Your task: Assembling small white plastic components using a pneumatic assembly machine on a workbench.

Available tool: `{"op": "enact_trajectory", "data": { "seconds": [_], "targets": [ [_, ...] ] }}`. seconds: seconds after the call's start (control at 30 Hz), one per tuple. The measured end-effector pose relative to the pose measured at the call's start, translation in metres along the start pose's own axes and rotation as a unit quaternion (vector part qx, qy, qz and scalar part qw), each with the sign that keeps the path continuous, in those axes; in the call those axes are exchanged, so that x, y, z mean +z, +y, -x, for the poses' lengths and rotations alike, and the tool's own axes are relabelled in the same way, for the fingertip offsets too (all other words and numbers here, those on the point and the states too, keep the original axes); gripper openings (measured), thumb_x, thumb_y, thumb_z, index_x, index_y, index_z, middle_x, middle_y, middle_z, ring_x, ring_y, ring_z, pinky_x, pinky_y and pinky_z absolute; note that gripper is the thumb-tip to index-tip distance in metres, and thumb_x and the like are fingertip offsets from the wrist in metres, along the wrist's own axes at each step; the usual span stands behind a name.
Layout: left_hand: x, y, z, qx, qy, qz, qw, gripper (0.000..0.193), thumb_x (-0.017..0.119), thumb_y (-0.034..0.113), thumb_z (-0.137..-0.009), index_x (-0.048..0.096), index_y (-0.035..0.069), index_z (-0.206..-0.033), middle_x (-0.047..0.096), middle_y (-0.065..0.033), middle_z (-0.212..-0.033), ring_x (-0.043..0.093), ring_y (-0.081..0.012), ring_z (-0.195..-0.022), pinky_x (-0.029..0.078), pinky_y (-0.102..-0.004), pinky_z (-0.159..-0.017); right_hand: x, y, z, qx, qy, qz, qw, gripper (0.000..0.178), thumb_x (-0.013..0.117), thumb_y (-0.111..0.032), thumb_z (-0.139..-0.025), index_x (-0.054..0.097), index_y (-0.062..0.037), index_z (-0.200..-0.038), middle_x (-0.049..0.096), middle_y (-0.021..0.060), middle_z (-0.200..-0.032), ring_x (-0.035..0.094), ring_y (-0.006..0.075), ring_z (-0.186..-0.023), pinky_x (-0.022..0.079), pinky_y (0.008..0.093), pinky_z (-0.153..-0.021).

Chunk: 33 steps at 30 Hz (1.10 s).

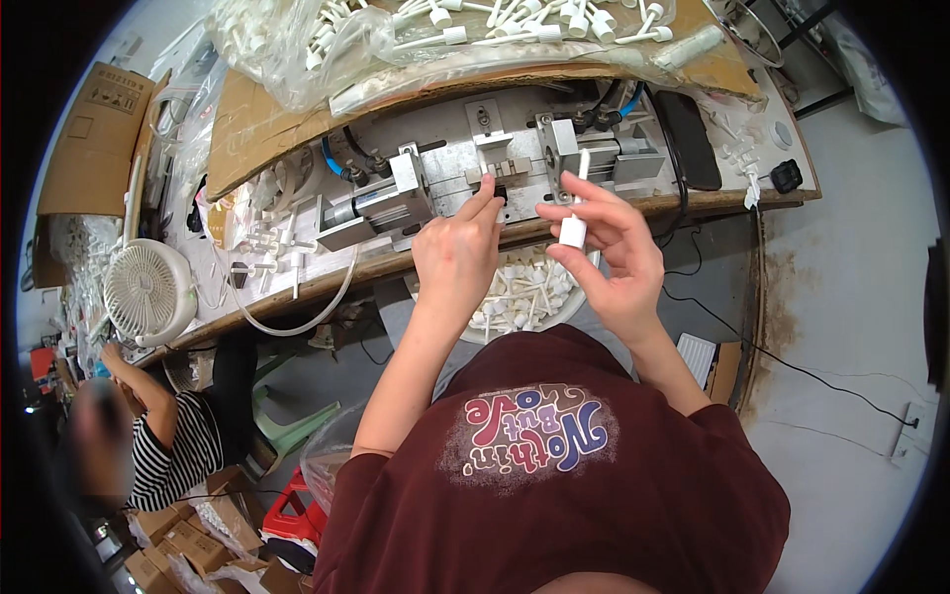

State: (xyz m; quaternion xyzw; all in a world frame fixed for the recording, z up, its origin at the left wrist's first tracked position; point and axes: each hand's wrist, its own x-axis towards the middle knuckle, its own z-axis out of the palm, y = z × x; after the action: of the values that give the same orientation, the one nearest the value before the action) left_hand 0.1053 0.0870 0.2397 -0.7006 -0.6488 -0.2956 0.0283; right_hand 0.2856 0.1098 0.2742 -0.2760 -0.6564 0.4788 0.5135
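Between the thumb and fingers of my right hand (625, 259) is a white cap with a long stem (572, 232), its stem pointing up and away from me. My left hand (453, 252) reaches to the small metal holder (507, 169) at the centre of the bench fixture. Its index finger is stretched out, with the tip at the holder's near left edge; its thumb is hidden. Metal cylinder units flank the holder, one on the left (381, 206) and one on the right (594, 153). Below my hands a white tub (592, 259) holds many similar white stemmed pieces.
White capped stems in clear plastic (297, 59) lie on cardboard at the back. A white fan (148, 289) stands left, near loose white parts (272, 247). A black phone (688, 141) lies right. At lower left another person in a striped shirt (183, 450) sits by cardboard boxes (203, 544).
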Motion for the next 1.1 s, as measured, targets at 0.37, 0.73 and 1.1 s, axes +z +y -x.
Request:
{"op": "enact_trajectory", "data": {
  "seconds": [0.37, 0.73, 1.1],
  "targets": [
    [0.0, -0.002, 0.001, -0.004, 0.004, 0.026, 1.0, 0.02, 0.072, 0.008, -0.073, 0.072, 0.007, -0.093, 0.069, -0.0029, -0.116, 0.067, -0.0248, -0.061, 0.054, -0.0325, -0.059, -0.001, 0.003, -0.006, -0.041, -0.037, 0.195, 0.979, 0.028, 0.08, -0.004, -0.071, 0.07, -0.0021, -0.097, 0.065, 0.0105, -0.115, 0.066, 0.0192, -0.095, 0.056, 0.0297, -0.073],
    [-0.028, 0.005, 0.039, -0.03, -0.153, 0.176, 0.972, 0.025, 0.077, 0.019, -0.076, 0.073, 0.009, -0.1, 0.071, -0.0042, -0.109, 0.068, -0.0213, -0.066, 0.054, -0.0317, -0.062, 0.009, 0.047, -0.02, -0.166, -0.114, 0.369, 0.907, 0.026, 0.076, -0.012, -0.074, 0.068, -0.0059, -0.098, 0.067, 0.0063, -0.119, 0.069, 0.0227, -0.079, 0.055, 0.0306, -0.07],
    [-0.016, -0.002, 0.057, 0.012, -0.19, 0.188, 0.963, 0.036, 0.076, 0.028, -0.079, 0.068, 0.01, -0.109, 0.069, -0.0062, -0.091, 0.067, -0.0243, -0.066, 0.051, -0.0347, -0.057, 0.032, 0.057, -0.034, -0.168, -0.193, 0.506, 0.824, 0.027, 0.075, -0.012, -0.072, 0.062, -0.0059, -0.094, 0.067, 0.0082, -0.121, 0.065, 0.0239, -0.061, 0.052, 0.0326, -0.059]
  ]
}}
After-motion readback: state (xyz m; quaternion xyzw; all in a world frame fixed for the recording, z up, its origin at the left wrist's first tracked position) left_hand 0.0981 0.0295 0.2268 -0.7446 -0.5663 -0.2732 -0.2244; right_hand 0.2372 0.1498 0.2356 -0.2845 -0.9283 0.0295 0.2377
